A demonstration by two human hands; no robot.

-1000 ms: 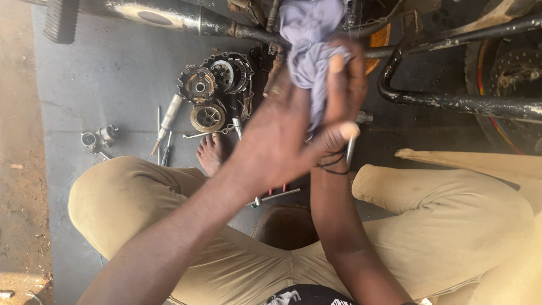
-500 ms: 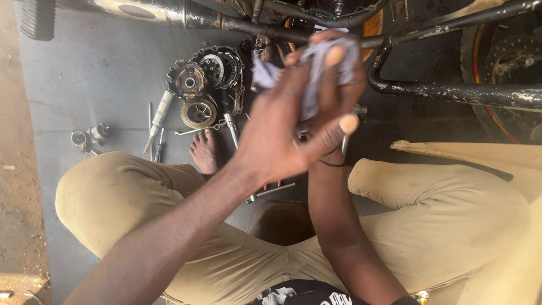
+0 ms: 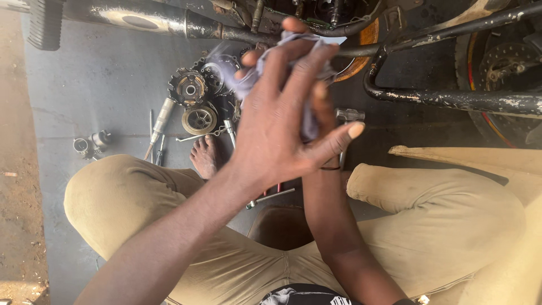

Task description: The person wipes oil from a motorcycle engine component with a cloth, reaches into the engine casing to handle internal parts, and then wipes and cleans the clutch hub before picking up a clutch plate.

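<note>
My left hand [image 3: 285,130] is raised in front of me, its back toward the camera, fingers wrapped over a pale lavender rag [image 3: 248,79]. My right hand [image 3: 322,121] lies mostly hidden behind the left, pressed into the same rag; only part of its fingers and its wrist show. The rag is bunched between both palms, with a loose end sticking out at the upper left. Both hands hover above the dismantled clutch parts [image 3: 195,96] on the floor.
A motorcycle frame [image 3: 446,99] and exhaust pipe [image 3: 147,20] cross the top. Gears, a screwdriver [image 3: 158,121], wrenches and small sockets [image 3: 90,144] lie on the grey concrete floor. My khaki-clad knees [image 3: 118,197] spread wide; a bare foot [image 3: 204,155] sits near the tools.
The rag, held high and hanging loose a second ago, is now crumpled between my hands. Both hands have shifted slightly left and the left fingers have closed over the cloth.
</note>
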